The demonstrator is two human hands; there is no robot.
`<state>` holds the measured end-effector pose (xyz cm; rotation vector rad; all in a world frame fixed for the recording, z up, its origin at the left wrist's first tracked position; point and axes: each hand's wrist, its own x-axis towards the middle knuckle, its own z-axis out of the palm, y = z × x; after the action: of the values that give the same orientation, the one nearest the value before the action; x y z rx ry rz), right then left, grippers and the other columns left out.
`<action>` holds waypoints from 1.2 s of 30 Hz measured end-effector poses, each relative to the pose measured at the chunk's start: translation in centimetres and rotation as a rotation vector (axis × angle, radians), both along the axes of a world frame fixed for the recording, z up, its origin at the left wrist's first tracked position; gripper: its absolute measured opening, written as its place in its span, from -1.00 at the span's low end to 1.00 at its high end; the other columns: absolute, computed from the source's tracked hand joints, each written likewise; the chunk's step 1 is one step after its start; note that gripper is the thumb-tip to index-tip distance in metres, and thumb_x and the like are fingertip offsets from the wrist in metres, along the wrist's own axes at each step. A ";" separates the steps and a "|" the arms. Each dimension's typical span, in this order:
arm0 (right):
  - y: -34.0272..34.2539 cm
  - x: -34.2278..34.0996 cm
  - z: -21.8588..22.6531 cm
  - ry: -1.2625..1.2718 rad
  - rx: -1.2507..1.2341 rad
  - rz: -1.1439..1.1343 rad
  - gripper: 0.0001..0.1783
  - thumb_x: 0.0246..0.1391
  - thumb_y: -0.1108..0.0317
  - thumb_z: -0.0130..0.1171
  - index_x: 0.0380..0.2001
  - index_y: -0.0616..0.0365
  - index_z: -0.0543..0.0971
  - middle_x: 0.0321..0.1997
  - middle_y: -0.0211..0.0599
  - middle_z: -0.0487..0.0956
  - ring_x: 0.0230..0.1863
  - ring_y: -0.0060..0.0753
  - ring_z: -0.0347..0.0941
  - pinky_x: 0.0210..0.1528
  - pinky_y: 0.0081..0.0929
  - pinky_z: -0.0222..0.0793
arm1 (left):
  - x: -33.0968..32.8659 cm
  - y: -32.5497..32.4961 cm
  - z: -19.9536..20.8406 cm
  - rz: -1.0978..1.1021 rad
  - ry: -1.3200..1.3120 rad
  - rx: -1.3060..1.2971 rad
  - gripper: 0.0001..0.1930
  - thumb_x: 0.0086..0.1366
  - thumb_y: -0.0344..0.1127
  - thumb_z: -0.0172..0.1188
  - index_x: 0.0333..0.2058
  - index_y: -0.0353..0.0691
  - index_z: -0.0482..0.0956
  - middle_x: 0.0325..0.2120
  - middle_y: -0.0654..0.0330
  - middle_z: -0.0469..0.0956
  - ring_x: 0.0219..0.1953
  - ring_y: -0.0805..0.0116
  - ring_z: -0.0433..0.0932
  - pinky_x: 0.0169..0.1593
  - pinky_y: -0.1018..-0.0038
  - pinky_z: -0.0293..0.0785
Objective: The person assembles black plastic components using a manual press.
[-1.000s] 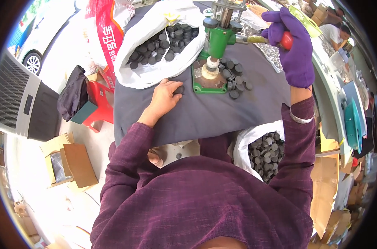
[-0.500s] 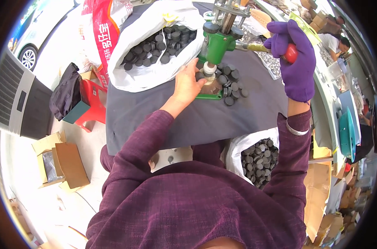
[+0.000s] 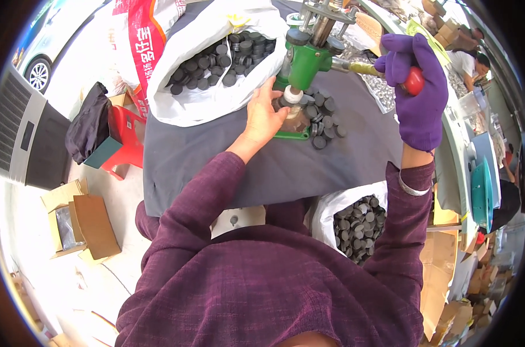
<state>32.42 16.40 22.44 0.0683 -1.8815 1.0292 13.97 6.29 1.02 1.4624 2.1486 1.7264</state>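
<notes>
- Black discs [image 3: 223, 61] fill an open white bag [image 3: 181, 110] lying toward the left of the grey-covered table [image 3: 355, 165].
- Bare left hand [image 3: 259, 120] reaches to the front of the press, half open, thumb and fingers around a black disc [image 3: 281, 103] beside the white collar [image 3: 292, 94]; partly hidden, so I cannot tell whether it is gripped.
- Green press [image 3: 307, 65] stands on the table, with loose discs [image 3: 327, 122] heaped just beside its base on the right.
- Second white bag [image 3: 322, 224], below the table's near edge, holds more black discs.
- Right hand [image 3: 420, 107], in a purple glove, is closed around the red knob [image 3: 413, 81] at the end of the press's lever [image 3: 363, 69].
</notes>
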 end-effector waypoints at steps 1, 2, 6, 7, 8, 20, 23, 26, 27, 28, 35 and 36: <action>0.0 0.0 0.1 -0.001 -0.002 0.002 -0.61 0.33 0.29 -0.19 -0.27 0.37 0.57 -0.47 -0.19 0.54 -0.57 -0.56 0.33 -0.32 -0.43 0.54 | 0.0 0.1 0.1 -0.037 -0.064 0.001 -0.15 -0.09 -0.42 0.40 0.20 -0.35 0.18 -0.19 0.08 0.59 -0.04 0.04 0.43 0.04 0.22 0.35; 0.1 0.1 0.2 -0.025 -0.081 0.048 -0.61 0.33 0.31 -0.19 -0.27 0.37 0.57 -0.51 -0.22 0.52 -0.57 -0.56 0.33 -0.32 -0.43 0.53 | 0.0 0.2 0.1 -0.036 -0.065 0.000 -0.15 -0.09 -0.42 0.40 0.20 -0.35 0.18 -0.19 0.08 0.59 -0.04 0.04 0.43 0.04 0.22 0.35; -0.6 0.0 0.4 -0.045 -0.170 0.041 -0.59 0.34 0.31 -0.21 -0.30 0.40 0.57 -0.60 -0.30 0.44 -0.57 -0.55 0.33 -0.34 -0.44 0.49 | 0.1 0.8 0.1 -0.037 -0.084 -0.005 -0.15 -0.10 -0.43 0.40 0.20 -0.35 0.18 -0.21 0.08 0.60 -0.02 0.06 0.43 0.06 0.22 0.34; -0.7 0.0 0.3 -0.048 -0.171 0.038 -0.59 0.34 0.31 -0.21 -0.30 0.40 0.57 -0.60 -0.30 0.44 -0.57 -0.55 0.33 -0.34 -0.44 0.49 | 0.1 0.9 0.1 -0.033 -0.090 -0.019 -0.15 -0.10 -0.43 0.40 0.20 -0.36 0.18 -0.21 0.08 0.60 -0.02 0.06 0.43 0.06 0.22 0.33; -0.9 0.1 0.1 -0.035 -0.075 -0.028 -0.59 0.34 0.32 -0.23 -0.31 0.40 0.56 -0.60 -0.29 0.44 -0.57 -0.56 0.34 -0.35 -0.46 0.48 | 0.1 1.0 0.1 -0.036 -0.094 -0.021 -0.15 -0.10 -0.43 0.40 0.20 -0.36 0.18 -0.21 0.08 0.60 -0.02 0.06 0.43 0.06 0.22 0.33; -5.1 2.9 -10.6 -0.242 0.222 -0.149 -0.77 0.02 0.33 0.01 -0.47 0.26 0.57 -0.68 -0.42 0.40 -0.55 -0.47 0.32 0.15 -0.18 0.27 | -2.0 -0.8 -0.2 -0.077 -0.139 0.096 -0.44 -0.05 -0.44 0.27 0.03 -0.26 0.44 -0.24 0.02 0.59 -0.17 0.08 0.57 -0.05 0.29 0.47; -5.5 3.6 -9.5 -0.258 0.103 -0.191 -0.75 0.06 0.32 0.00 -0.45 0.27 0.57 -0.72 -0.43 0.37 -0.56 -0.53 0.32 0.02 -0.31 0.35 | -6.6 -2.0 0.9 0.206 0.093 0.120 -0.69 -0.04 -0.52 0.21 -0.23 -0.25 0.59 -0.28 0.02 0.59 -0.20 0.07 0.57 -0.11 0.26 0.48; -6.9 4.0 -4.9 -0.320 -0.189 -0.288 -0.78 0.06 0.37 0.00 -0.45 0.29 0.57 -0.67 -0.43 0.40 -0.58 -0.58 0.31 -0.23 -0.47 0.38 | -12.8 -3.1 -0.8 0.423 0.331 -0.019 -0.72 0.03 -0.44 0.17 -0.21 -0.20 0.60 -0.33 0.01 0.58 -0.22 0.00 0.56 -0.15 0.18 0.48; -6.3 4.0 -3.4 -0.368 0.038 -0.312 -0.81 0.05 0.44 0.01 -0.32 0.29 0.57 -0.51 -0.35 0.47 -0.53 -0.53 0.35 -0.23 -0.56 0.38 | -14.3 -2.9 -0.6 0.465 0.386 -0.118 -0.71 0.05 -0.40 0.15 -0.19 -0.18 0.60 -0.33 0.01 0.57 -0.23 -0.02 0.55 -0.16 0.16 0.48; -5.0 4.0 -1.4 -0.420 0.269 -0.359 -0.75 0.05 0.50 0.03 -0.19 0.28 0.57 -0.35 -0.27 0.54 -0.49 -0.47 0.39 -0.23 -0.64 0.38 | -15.2 -3.2 -0.9 0.472 0.424 -0.166 -0.70 0.09 -0.33 0.13 -0.15 -0.12 0.60 -0.32 0.01 0.56 -0.25 -0.02 0.56 -0.16 0.15 0.49; -1.5 -0.2 3.2 -0.148 -0.313 0.023 -0.61 0.26 0.26 -0.12 -0.36 0.35 0.60 -0.39 -0.21 0.59 -0.57 -0.55 0.40 -0.34 -0.53 0.44 | -17.6 -4.5 -4.7 0.402 0.627 -0.429 -0.64 0.04 -0.48 0.12 -0.11 -0.28 0.56 -0.33 -0.07 0.53 -0.22 -0.03 0.54 -0.16 0.14 0.47; -1.4 0.0 3.5 -0.183 -0.318 0.008 -0.59 0.27 0.24 -0.12 -0.36 0.36 0.60 -0.43 -0.22 0.58 -0.59 -0.55 0.39 -0.33 -0.53 0.44 | -17.1 -4.3 -3.8 0.386 0.638 -0.410 -0.64 0.04 -0.48 0.12 -0.11 -0.28 0.56 -0.33 -0.07 0.53 -0.22 -0.03 0.54 -0.16 0.14 0.47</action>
<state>32.43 14.99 25.90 -0.2100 -1.8554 1.3665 -3.09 1.99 -2.75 1.7088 3.0285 0.8182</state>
